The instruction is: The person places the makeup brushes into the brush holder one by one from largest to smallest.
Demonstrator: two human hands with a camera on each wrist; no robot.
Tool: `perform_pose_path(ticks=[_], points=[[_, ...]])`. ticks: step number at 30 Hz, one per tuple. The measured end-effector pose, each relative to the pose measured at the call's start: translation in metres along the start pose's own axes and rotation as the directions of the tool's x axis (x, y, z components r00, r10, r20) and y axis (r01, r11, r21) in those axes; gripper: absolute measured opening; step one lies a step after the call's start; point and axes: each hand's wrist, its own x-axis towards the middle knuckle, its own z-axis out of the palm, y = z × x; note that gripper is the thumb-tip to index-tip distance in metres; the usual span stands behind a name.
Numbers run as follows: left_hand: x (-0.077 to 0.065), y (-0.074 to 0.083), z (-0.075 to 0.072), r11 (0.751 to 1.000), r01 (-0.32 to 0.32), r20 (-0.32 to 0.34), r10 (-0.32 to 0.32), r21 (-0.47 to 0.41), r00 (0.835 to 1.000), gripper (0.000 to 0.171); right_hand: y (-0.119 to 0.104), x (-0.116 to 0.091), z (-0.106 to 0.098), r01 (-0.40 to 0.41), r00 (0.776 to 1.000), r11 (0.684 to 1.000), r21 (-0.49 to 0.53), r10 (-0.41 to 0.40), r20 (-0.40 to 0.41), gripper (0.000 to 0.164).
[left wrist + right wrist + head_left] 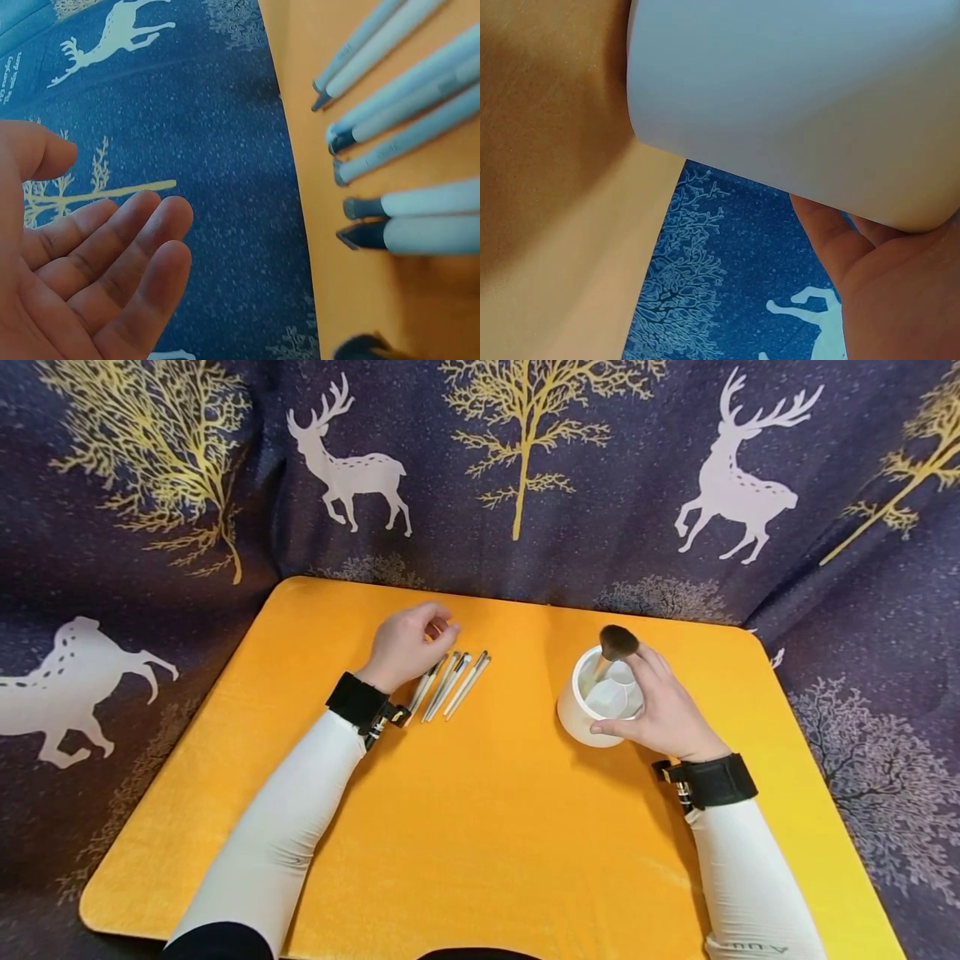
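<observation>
My right hand (667, 706) grips a round white brush holder (579, 714), thumb at the near rim and fingers round its far side. Inside the holder are white dividers, and a makeup brush (618, 643) with a full dark head stands leaning in it. In the right wrist view the white wall of the holder fills the top, and part of the hand is hidden behind it. My left hand (411, 643) hovers with relaxed, slightly bent fingers and holds nothing. Beside and below it lie several slim makeup brushes (450, 687) with pale handles, their tips toward the far edge.
A yellow cloth-covered table (480, 827) with rounded corners lies under everything. Behind it and at the sides hangs a dark blue curtain (600, 510) printed with white deer and yellow trees. Black straps with small cameras circle both wrists.
</observation>
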Motion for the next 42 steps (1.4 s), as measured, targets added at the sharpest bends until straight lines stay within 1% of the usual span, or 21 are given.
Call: perform_pose_path(ticks=[8, 13, 15, 18, 23, 26, 33, 38, 42], points=[[-0.005, -0.011, -0.006, 0.998, 0.045, -0.006, -0.045, 0.034, 0.999, 0.034, 0.001, -0.001, 0.000, -0.001, 1.000, 1.000, -0.006, 0.001, -0.008, 0.116], [-0.010, -0.023, -0.010, 0.993, 0.093, 0.004, -0.094, 0.069, 0.996, 0.035, 0.002, -0.001, 0.000, 0.008, 1.000, 1.000, -0.007, -0.008, -0.008, 0.116], [-0.012, -0.027, -0.011, 0.989, 0.122, 0.007, -0.123, 0.087, 0.992, 0.036, 0.001, -0.001, 0.000, 0.011, 1.000, 1.000, -0.005, -0.011, -0.008, 0.116], [-0.013, -0.033, -0.013, 0.983, 0.162, 0.006, -0.163, 0.092, 0.987, 0.037, 0.001, -0.001, 0.000, 0.008, 1.000, 1.000, -0.004, -0.008, -0.008, 0.116], [-0.014, -0.043, -0.015, 0.971, 0.218, 0.018, -0.220, 0.096, 0.975, 0.038, 0.001, -0.001, 0.000, 0.004, 1.000, 1.000, -0.005, -0.004, -0.007, 0.115], [-0.016, -0.048, -0.017, 0.962, 0.245, 0.030, -0.250, 0.121, 0.968, 0.039, 0.000, -0.001, 0.000, 0.008, 1.000, 1.000, -0.005, -0.008, -0.007, 0.115], [-0.020, -0.054, -0.020, 0.942, 0.286, 0.048, -0.298, 0.173, 0.953, 0.042, 0.000, 0.000, 0.000, 0.013, 1.000, 1.000, -0.003, -0.013, -0.011, 0.115], [-0.022, -0.057, -0.021, 0.920, 0.332, 0.083, -0.354, 0.209, 0.931, 0.045, 0.000, 0.000, 0.000, 0.014, 1.000, 1.000, -0.006, -0.014, -0.011, 0.116], [-0.024, -0.060, -0.021, 0.902, 0.360, 0.097, -0.391, 0.238, 0.915, 0.048, 0.000, 0.000, 0.000, 0.018, 1.000, 1.000, -0.004, -0.018, -0.010, 0.116]])
